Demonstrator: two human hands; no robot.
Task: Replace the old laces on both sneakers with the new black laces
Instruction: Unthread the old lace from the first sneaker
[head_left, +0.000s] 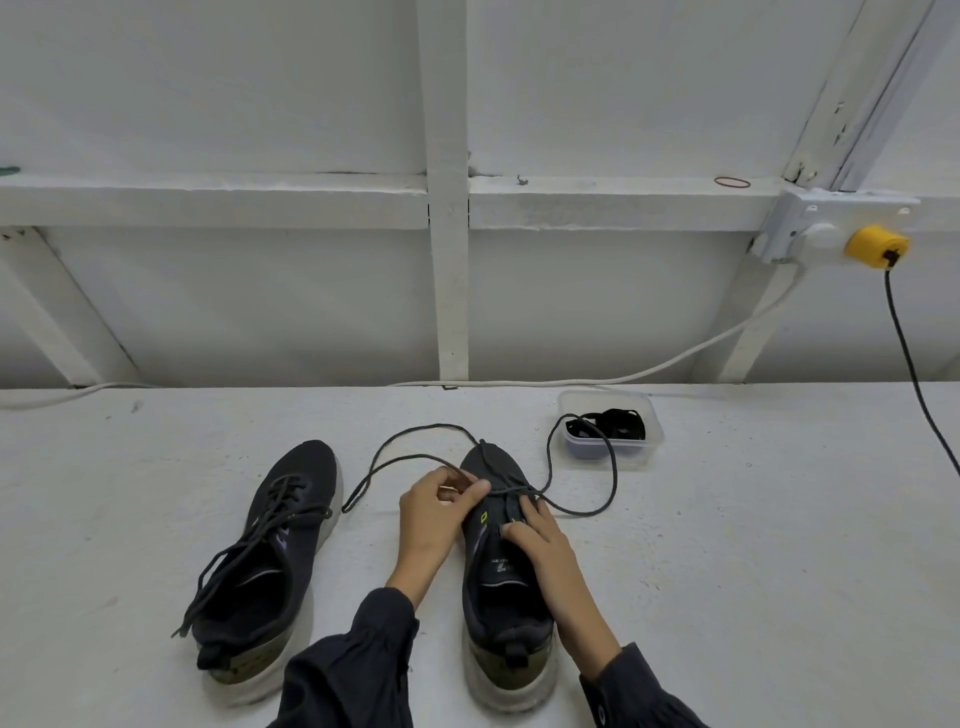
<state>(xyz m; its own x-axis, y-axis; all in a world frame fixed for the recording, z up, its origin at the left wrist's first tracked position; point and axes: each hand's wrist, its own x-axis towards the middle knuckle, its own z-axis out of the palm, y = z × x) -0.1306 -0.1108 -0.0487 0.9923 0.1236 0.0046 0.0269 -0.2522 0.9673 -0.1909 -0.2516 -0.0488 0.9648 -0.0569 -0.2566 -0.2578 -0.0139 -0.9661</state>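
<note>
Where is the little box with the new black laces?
The clear box sits right of centre in the head view, just beyond the toe of the right-hand sneaker, near the wall.

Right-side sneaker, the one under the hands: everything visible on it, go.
Dark grey knit sneaker with a thick whitish sole and olive heel patch, upright on the white surface, toe pointing away. Its lace is threaded only near the toe, ends looping across the surface. The left hand pinches the lace beside the eyelets; the right hand rests on the tongue.
</note>
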